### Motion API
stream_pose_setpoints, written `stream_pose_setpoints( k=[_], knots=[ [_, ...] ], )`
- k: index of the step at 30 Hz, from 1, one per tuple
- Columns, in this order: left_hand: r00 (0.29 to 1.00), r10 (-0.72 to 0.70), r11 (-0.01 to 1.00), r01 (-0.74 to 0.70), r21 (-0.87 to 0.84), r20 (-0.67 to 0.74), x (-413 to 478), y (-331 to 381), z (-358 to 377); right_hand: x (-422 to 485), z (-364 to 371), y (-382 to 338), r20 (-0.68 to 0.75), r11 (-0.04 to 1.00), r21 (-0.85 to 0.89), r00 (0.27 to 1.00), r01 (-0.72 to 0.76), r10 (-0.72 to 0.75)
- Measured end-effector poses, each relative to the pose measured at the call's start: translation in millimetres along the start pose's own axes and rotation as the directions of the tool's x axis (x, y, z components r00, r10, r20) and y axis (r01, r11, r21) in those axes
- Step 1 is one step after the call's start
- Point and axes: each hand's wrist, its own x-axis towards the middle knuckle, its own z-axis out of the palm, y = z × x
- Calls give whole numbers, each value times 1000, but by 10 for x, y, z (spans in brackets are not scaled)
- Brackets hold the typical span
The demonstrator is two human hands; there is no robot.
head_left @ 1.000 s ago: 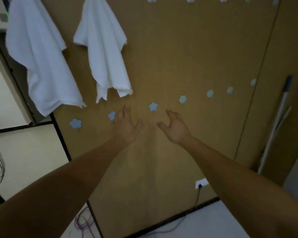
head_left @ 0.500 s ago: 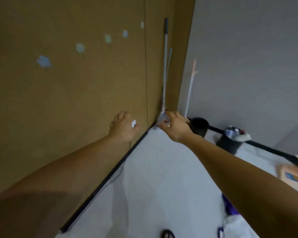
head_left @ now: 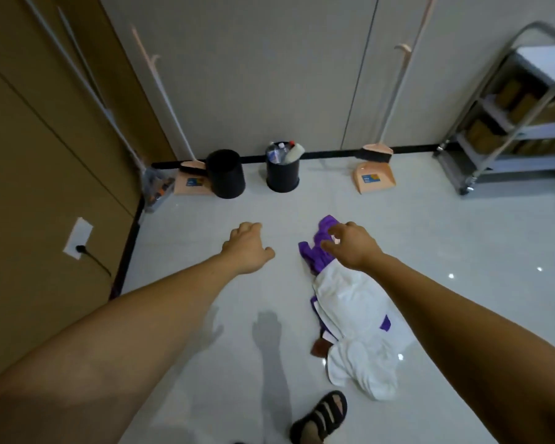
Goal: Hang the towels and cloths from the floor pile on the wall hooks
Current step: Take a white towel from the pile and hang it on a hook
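Floor pile [head_left: 350, 315] lies at 5 o'clock from frame centre on the pale floor [head_left: 462, 238]. Purple cloth [head_left: 316, 251] sits at its far end, white towels [head_left: 362, 366] nearer, and a brown cloth [head_left: 320, 347] peeks out at the pile's 9 o'clock edge. Right hand [head_left: 353, 246] is over the purple cloth, fingers loosely bent, thumb apart from index, holding nothing; whether it touches the cloth, cannot tell. Left hand [head_left: 247, 248] is at 9 o'clock of the right, palm down, fingers loosely curled, empty, over bare floor. Two black bins [head_left: 225, 174] stand at 12 o'clock by the wall, dustpan [head_left: 374, 181] at 1, metal cart [head_left: 510, 116] at 2, sandal [head_left: 321, 418] at 6.
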Motion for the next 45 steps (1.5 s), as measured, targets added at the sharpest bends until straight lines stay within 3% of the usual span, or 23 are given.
stream_pose_setpoints(
  k=[5, 11, 18, 30, 33, 38, 45],
  knots=[
    [981, 92, 995, -97, 17, 169, 449, 782, 792, 14, 61, 1123, 37, 974, 85, 977, -211, 209],
    [937, 104, 991, -127, 47, 333, 834, 986, 1854, 49, 722, 1932, 126, 928, 138, 935, -346, 330],
    [842, 73, 984, -147, 98, 534, 1497, 751, 3421, 249, 2130, 2856, 234, 827, 188, 842, -530, 486],
    [795, 92, 984, -165, 68, 599, 2660, 56, 6087, 804, 4883, 4256, 358, 549, 242, 600, -800, 715],
    [775, 103, 984, -169, 48, 624, 2810, -74, 6506, 953, 5315, 4475, 285, 553, 271, 615, -787, 735],
    [778, 114, 991, -136, -12, 618, 2870, -177, 6902, 1284, 5634, 4670, 40, 672, 243, 699, -700, 714],
    [781, 122, 991, -128, -34, 613, 2835, -187, 6965, 1299, 5651, 4749, 114, 761, 60, 762, -646, 638]
  ],
)
